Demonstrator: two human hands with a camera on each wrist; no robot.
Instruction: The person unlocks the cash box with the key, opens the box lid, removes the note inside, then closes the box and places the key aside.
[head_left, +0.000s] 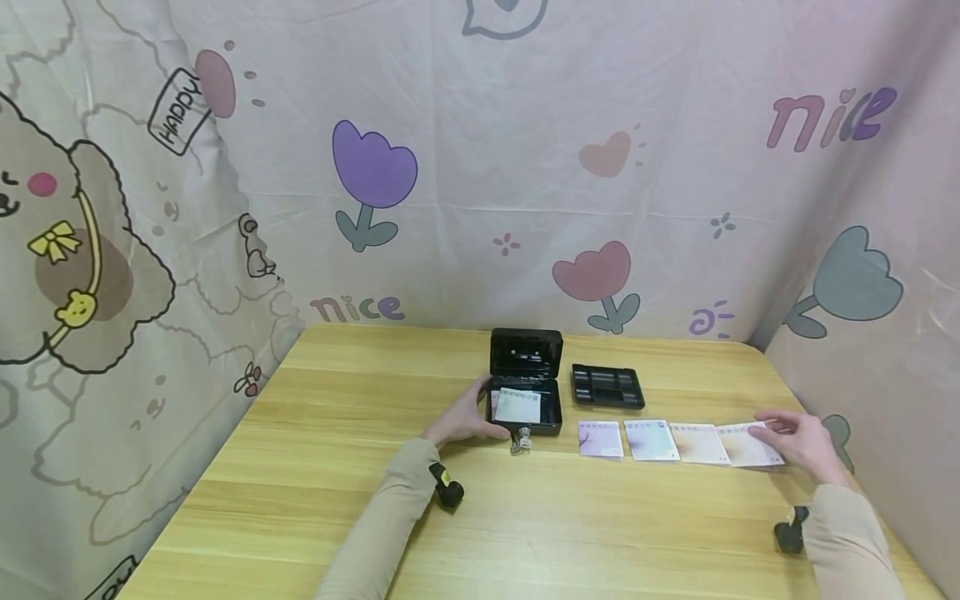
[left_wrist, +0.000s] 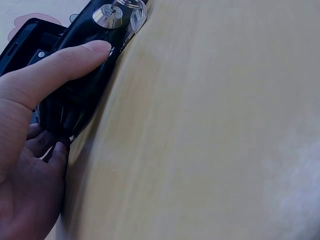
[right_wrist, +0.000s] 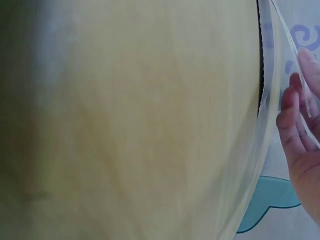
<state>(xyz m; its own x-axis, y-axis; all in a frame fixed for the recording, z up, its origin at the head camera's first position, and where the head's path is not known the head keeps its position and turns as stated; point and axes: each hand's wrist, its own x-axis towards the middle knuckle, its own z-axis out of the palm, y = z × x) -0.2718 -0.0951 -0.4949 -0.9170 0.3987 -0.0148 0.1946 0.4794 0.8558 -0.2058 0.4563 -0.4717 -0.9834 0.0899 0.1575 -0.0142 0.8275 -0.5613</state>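
Observation:
A small black cash box (head_left: 555, 427) stands with its lid raised, several banknotes (head_left: 519, 406) lying inside. My left hand (head_left: 469, 417) grips the box's left side, thumb along the front near the lock (left_wrist: 107, 16) and fingers round the side. Keys (head_left: 517, 444) on a ring hang from the lock. To the right, banknotes lie in a row: a purple one (head_left: 599, 439), a blue-green one (head_left: 652, 440) and pale orange ones (head_left: 699, 443). My right hand (head_left: 802, 440) pinches the rightmost banknote (head_left: 742, 446) between thumb and fingers; its edge is lifted in the right wrist view.
A black compartment tray (head_left: 607, 387) lies right of the cash box, behind the row of notes. Wood-grain table (head_left: 600, 533) extends in front. A printed cloth (head_left: 480, 167) hangs behind and at both sides of the table.

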